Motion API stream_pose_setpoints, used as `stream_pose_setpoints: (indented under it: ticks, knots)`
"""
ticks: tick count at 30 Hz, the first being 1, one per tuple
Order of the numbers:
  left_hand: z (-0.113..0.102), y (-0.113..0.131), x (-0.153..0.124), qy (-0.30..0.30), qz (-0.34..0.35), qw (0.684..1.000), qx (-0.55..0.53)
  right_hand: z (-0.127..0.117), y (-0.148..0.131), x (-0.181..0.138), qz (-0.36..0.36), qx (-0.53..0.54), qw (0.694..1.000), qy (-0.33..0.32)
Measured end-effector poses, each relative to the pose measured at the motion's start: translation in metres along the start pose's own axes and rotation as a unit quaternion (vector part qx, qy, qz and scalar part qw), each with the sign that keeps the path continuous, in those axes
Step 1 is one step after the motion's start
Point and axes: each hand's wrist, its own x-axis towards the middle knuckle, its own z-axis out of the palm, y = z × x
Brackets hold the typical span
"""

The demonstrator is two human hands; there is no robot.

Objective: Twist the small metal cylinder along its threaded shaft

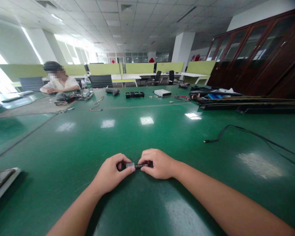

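Here's the part [134, 166] over the bench [172, 137], left grip [110, 173] pinching its silver end [130, 165], right grip [160, 166] pinching its dark ribbed end [139, 166], and it pays to hold both aligned, touch light.

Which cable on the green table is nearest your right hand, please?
The long black cable, right of the right hand; the tan cord lies farther back.

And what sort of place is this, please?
Probably an open-plan office used partly as a workshop: yellow-green partitions and white desks stand behind, and what looks like a power drill lies on the green table.
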Motion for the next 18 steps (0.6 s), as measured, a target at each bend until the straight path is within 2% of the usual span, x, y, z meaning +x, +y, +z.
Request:
stream_pose_setpoints:
  ticks: [18]
  knots:
    - [0.001, -0.008, -0.002, 0.003, -0.004, 1.0, -0.001, -0.004, 0.014, -0.004, 0.036, 0.026, 0.999, 0.021]
